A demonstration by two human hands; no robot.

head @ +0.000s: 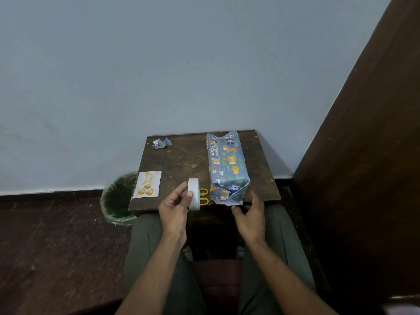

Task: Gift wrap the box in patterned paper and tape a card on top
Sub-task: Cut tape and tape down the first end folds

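A person sitting at a small dark wooden table (181, 160), seen from above at the centre of the frame, is holding a roll of white tape (193, 193) upright in the left hand (173, 209), thumb and fingers curling around the roll's rim just above the table's near edge. The right hand (248, 214) is hovering at the lower right of the table, fingers loosely bent and gripping nothing, its fingertips lying just beside the near end of the box (227, 165). The box, already covered in blue patterned paper with cartoon animals, is lying lengthwise on the right side of the table, its near end flap folding down in a point and its far end paper still standing loose. A pair of yellow-handled scissors (203, 196) is lying between the tape and the box, partly hidden behind the roll. The card (147, 184), white with gold ornaments and lettering, is lying flat at the table's lower left corner, overhanging the edge slightly. Scraps of wrapping paper (161, 143) are sitting at the table's upper left corner. A bin lined with a green bag (117, 201) is standing on the floor to the left of the table, against a pale blue wall (159, 64).
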